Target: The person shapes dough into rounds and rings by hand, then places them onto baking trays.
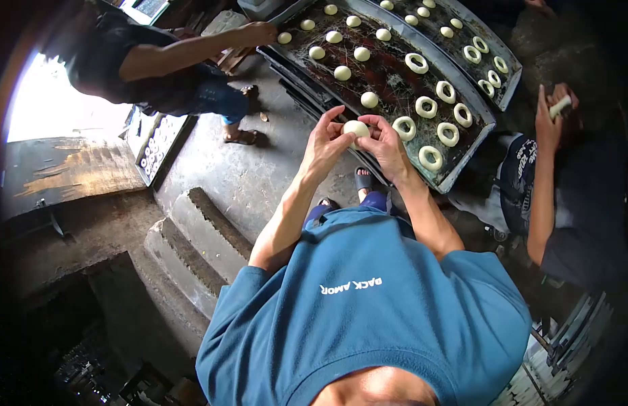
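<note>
Between my two hands I hold a pale dough ball (356,129), just off the near edge of a dark baking tray (402,88). My left hand (325,143) pinches it from the left, thumb in front. From the other side my right hand (386,147) closes on it with thumb and fingers. On the tray lie several round dough balls (362,54) toward the far left. Several dough rings (426,107) lie toward the right, and one ring (404,128) is right beside my right hand.
A second tray (463,34) with balls and rings adjoins behind. At upper left a person's hand (262,34) reaches to the tray corner. On the right another person's hands (556,111) hold a dough piece. Concrete steps (202,230) and a tray of rings (161,145) are lower left.
</note>
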Demonstrator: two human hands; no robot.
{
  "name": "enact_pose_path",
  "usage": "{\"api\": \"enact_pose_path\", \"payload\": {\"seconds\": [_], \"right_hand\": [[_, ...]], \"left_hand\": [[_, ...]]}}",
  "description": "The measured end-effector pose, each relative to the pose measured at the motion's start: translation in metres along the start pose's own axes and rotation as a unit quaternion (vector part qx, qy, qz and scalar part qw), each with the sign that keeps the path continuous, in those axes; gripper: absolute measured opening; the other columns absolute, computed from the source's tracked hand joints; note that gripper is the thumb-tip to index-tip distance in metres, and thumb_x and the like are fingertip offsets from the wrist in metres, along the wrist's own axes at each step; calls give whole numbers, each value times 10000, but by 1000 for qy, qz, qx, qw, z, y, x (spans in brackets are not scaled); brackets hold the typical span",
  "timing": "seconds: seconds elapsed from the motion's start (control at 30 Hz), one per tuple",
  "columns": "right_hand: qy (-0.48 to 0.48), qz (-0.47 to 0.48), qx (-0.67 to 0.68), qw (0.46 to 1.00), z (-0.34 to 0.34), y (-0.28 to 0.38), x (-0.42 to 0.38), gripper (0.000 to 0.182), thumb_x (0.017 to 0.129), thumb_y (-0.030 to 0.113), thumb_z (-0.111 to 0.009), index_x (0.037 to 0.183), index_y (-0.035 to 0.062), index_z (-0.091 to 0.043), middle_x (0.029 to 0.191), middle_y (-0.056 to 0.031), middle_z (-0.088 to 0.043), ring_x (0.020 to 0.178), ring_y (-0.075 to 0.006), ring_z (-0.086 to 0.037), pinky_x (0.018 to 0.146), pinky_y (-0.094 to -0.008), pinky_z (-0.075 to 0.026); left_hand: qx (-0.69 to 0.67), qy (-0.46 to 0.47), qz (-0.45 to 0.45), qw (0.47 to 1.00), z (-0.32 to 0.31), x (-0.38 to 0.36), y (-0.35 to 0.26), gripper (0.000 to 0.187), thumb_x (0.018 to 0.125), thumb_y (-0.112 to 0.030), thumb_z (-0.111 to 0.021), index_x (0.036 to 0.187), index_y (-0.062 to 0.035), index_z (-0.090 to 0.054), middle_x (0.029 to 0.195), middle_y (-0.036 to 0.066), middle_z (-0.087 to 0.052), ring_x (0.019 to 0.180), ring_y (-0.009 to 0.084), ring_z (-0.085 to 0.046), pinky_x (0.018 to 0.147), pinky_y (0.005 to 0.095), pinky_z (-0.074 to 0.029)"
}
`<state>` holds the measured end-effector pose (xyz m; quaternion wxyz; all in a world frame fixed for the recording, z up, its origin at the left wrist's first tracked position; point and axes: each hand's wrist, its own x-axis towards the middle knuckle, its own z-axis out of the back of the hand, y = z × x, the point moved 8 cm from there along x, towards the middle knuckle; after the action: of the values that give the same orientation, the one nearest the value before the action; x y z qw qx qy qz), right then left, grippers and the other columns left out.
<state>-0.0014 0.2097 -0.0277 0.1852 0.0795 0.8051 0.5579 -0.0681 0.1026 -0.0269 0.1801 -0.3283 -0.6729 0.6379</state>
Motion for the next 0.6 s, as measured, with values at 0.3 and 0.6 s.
{"api": "enact_pose_path", "payload": {"seconds": [0.3, 0.6], "right_hand": [[-76, 168, -279, 943, -32, 32, -35, 299, 737, 84, -605, 1012, 5, -519, 827, -111, -602, 727, -181, -596, 640, -285, -482], [-9, -17, 152, 988, -43, -10, -54, 178, 814, 82, -598, 963, 33, -514, 743, -40, -591, 608, -88, -551, 548, -214, -437]], "left_hand": [[-143, 2, -68, 987, 0, -56, -25, 623, 658, 98, -472, 1268, -7, -409, 1132, 123, -521, 1006, 181, -535, 867, 278, -434], [-225, 123, 8, 967, -11, -92, -34, 190, 827, -56, -519, 1001, 19, -530, 785, 75, -572, 703, 172, -564, 688, 335, -489]]}}
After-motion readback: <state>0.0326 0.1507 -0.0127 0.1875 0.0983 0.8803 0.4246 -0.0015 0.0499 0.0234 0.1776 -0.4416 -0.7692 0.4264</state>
